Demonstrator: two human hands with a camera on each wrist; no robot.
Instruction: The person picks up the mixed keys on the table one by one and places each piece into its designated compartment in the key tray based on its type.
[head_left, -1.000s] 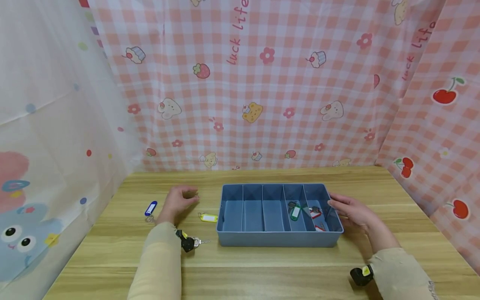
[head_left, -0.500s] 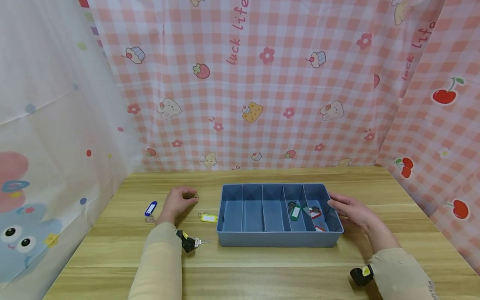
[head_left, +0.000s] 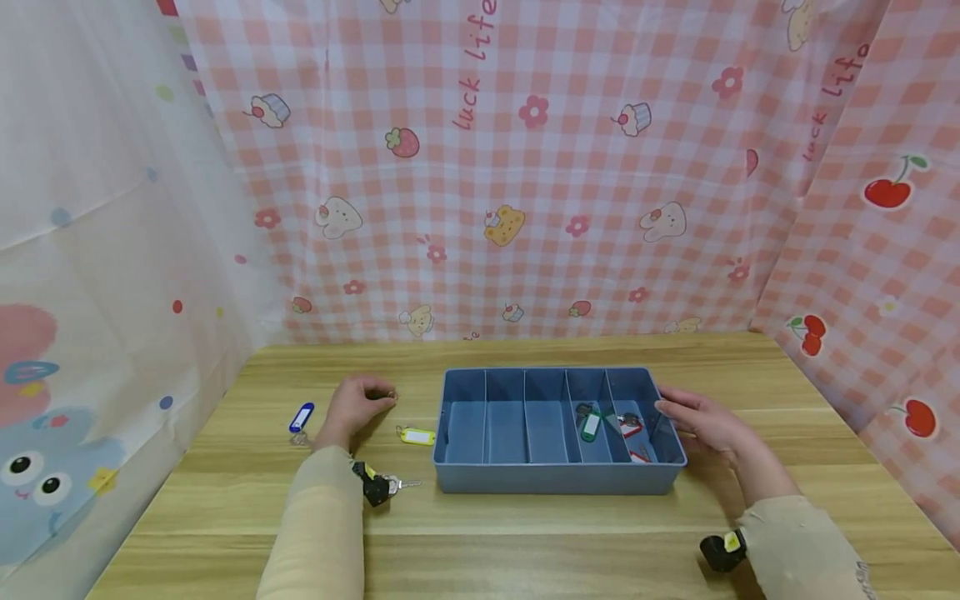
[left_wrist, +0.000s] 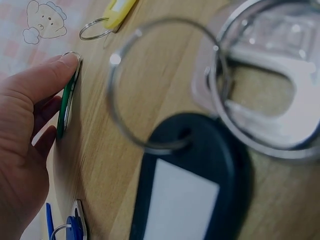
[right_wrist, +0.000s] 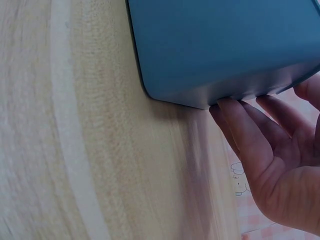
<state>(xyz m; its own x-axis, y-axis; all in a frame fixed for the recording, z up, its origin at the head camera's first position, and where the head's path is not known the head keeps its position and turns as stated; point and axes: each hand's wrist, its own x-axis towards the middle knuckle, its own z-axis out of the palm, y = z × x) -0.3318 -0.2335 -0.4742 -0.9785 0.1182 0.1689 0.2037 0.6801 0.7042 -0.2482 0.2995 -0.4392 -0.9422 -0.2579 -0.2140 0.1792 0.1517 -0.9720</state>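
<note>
My left hand (head_left: 360,406) is on the left of the table and pinches a green key tag (left_wrist: 65,107) between thumb and fingers. That tag stands on edge in the left wrist view; from the head only its ring shows at the fingertips. My right hand (head_left: 697,417) holds the right end of a blue-grey divided box (head_left: 555,478), thumb over the rim and fingers against the outer wall (right_wrist: 215,75). Inside the box, a green key tag (head_left: 591,426) lies in the second compartment from the right, and red key tags (head_left: 632,428) lie in the rightmost.
A yellow key tag (head_left: 417,436) lies between my left hand and the box. Further left is a blue key tag (head_left: 302,417) with its key. Below my left wrist lies a black key tag (left_wrist: 185,175) with a key (head_left: 405,483). Patterned cloth (head_left: 480,208) hangs behind the table.
The left fingers have shifted very slightly, and a small ring shows more clearly at their tips. The right hand and the box have stayed where they were.
</note>
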